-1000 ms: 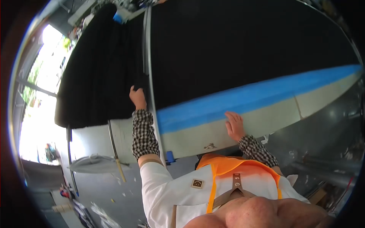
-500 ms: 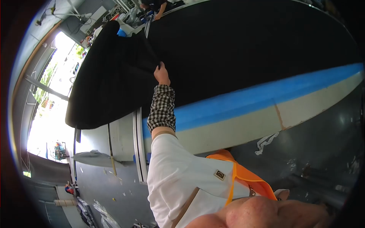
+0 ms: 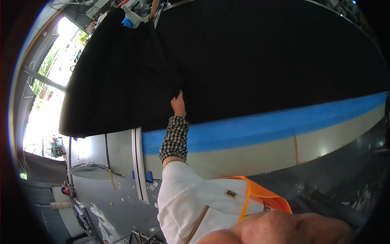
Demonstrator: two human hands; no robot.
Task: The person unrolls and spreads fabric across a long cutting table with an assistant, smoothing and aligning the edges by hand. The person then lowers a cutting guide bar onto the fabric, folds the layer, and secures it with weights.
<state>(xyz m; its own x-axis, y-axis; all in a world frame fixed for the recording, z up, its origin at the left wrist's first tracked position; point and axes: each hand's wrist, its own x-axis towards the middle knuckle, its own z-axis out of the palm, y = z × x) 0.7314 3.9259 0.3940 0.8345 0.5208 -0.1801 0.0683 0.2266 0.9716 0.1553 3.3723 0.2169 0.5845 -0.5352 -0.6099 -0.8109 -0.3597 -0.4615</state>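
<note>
My left hand [image 3: 178, 105], in a black-and-white checked sleeve, is closed on a fold of black fabric [image 3: 118, 77]. Its fingertips are partly lost against the dark cloth. A wide layer of the same black fabric [image 3: 276, 57] covers most of the table and continues beyond the top of the view. Along the near side, a blue strip [image 3: 243, 130] shows from under the cloth. My right hand is out of view.
At the far edge, a co-worker's arm [image 3: 154, 10] reaches to the cloth. A pale table edge [image 3: 227, 158] runs along my side, with a metal rail [image 3: 139, 171] crossing at the left. Grey sheeting [image 3: 91, 168] and scraps lie beyond it, near a bright doorway [image 3: 44, 97].
My left hand has come lower in the view, nearer my body, with the fabric still in its grip. The folded cloth has shifted with it. The co-worker's arm is still at the far edge.
</note>
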